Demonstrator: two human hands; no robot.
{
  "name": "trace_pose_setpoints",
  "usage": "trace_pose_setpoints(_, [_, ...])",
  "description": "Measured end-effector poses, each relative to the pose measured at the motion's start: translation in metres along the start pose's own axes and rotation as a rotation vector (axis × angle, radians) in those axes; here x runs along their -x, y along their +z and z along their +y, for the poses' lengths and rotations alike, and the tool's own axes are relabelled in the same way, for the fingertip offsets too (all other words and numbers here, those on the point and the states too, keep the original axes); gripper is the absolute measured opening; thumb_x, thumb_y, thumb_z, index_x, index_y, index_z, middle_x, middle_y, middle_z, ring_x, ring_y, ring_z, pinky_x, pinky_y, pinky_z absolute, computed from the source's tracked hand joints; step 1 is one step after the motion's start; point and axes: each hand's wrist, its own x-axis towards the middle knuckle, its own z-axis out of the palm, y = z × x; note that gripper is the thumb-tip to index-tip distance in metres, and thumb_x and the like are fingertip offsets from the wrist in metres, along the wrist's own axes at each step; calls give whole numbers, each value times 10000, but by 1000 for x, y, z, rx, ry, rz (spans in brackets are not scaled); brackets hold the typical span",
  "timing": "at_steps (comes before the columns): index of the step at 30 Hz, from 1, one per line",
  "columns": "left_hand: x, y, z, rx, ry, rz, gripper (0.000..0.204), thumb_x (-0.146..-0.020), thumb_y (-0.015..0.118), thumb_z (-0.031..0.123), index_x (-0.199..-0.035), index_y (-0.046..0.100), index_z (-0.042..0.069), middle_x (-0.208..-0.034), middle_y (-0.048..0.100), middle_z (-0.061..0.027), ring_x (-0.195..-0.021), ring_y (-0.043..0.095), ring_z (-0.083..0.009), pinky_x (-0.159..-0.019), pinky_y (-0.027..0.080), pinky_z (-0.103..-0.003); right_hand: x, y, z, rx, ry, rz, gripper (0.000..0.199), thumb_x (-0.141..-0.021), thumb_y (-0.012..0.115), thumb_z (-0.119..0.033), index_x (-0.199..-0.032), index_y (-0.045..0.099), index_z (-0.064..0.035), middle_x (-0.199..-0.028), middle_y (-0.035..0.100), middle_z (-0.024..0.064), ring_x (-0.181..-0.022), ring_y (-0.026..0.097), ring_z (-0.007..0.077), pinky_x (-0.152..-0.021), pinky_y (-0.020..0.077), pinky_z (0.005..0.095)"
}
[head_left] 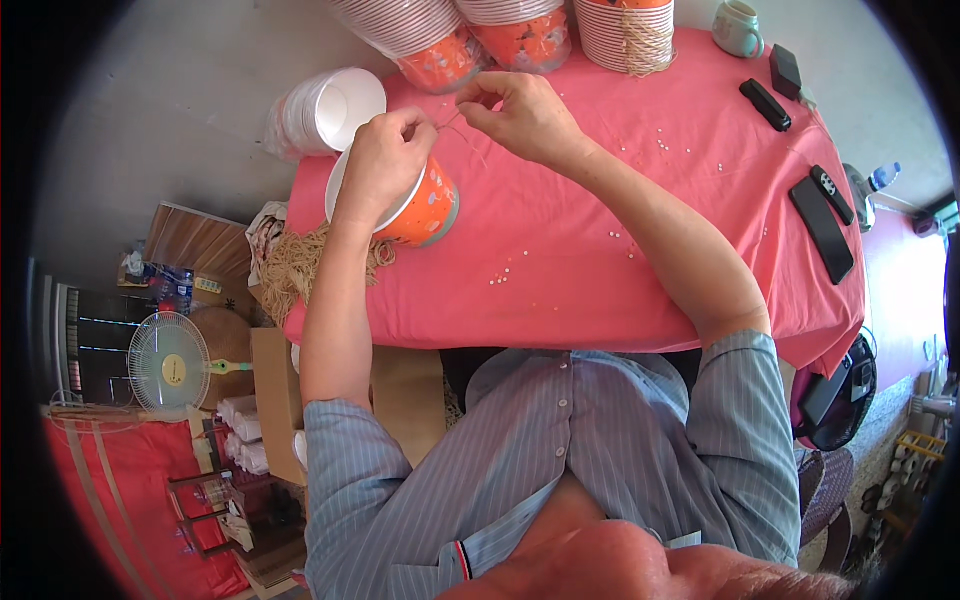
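Head view, read from my remote station. I see the left hand (385,160) reaching across the mouth of an orange tub (438,195), thumb and fingers drawn together; it appears to be pinching a thin string (447,124). The right hand (525,115) is just beside it, thumb and forefinger closed, apparently on the same string, with a loose end hanging below. The string therefore runs between the two sets of fingertips, near the tub's upper side. Whether it is fastened to the tub I cannot tell.

Risks, my judgement:
1. Slip. The string is thin and the pinches small; uneven pull could free one end.
2. Snarl. The loose end could loop over itself if the hands close the gap without control.
3. Tub shift. If the string is attached, a sharp rightward pull could drag or tip the tub over the tabletop (570,235), since I see no hand bracing its far side.
4. Snag. The left forearm (338,325) passes close to a pale tangle (290,265) of strands; a sideways sweep could catch some.
5. Knock. White tubs (345,108) sit just behind; a backward nudge could disturb them.
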Motion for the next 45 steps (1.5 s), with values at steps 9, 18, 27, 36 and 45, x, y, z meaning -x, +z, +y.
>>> trace_pose_setpoints(9, [-9, 10, -8, 247, 16, 125, 284, -1080, 707, 219, -1168, 792, -37, -839, 745, -45, -756, 640, -76, -702, 501, -282, 0, 1, 2, -52, 49, -69, 226, -972, 755, -208, -1075, 779, -8, -987, 815, 126, -937, 791, 233, -872, 618, 383])
trace_pose_setpoints(18, [-11, 6, -6, 474, -82, 154, 259, -1089, 739, 240, -1185, 809, 10, -796, 677, 43, -698, 548, -30, -642, 440, -229, 2, 9, 4, -320, 180, -83, 184, -1010, 680, -156, -1074, 697, 16, -926, 813, 137, -800, 791, 227, -777, 630, 371])
trace_pose_setpoints(27, [-12, 5, -2, 627, -62, 200, 238, -1083, 750, 225, -1167, 796, 7, -954, 758, 4, -663, 507, -8, -615, 434, -206, 2, 8, 2, -378, 278, -175, 162, -1093, 619, -151, -1145, 656, -2, -897, 738, 52, -816, 722, 133, -758, 610, 317])
trace_pose_setpoints(36, [-10, 2, -3, 702, -97, 109, 215, -1071, 759, 188, -1188, 761, 8, -1002, 816, -50, -680, 553, -8, -610, 443, -202, 4, 11, 2, -184, 138, -140, 184, -1063, 626, -142, -1153, 679, 9, -878, 753, 81, -767, 743, 161, -732, 606, 338])
trace_pose_setpoints(45, [-7, 10, -8, 302, -91, 75, 217, -1020, 737, 148, -1103, 799, -42, -893, 815, -68, -820, 715, -84, -767, 553, -267, 2, 10, -1, -148, 142, -95, 179, -1078, 621, -144, -1178, 699, -18, -862, 747, 74, -736, 732, 149, -714, 599, 340])
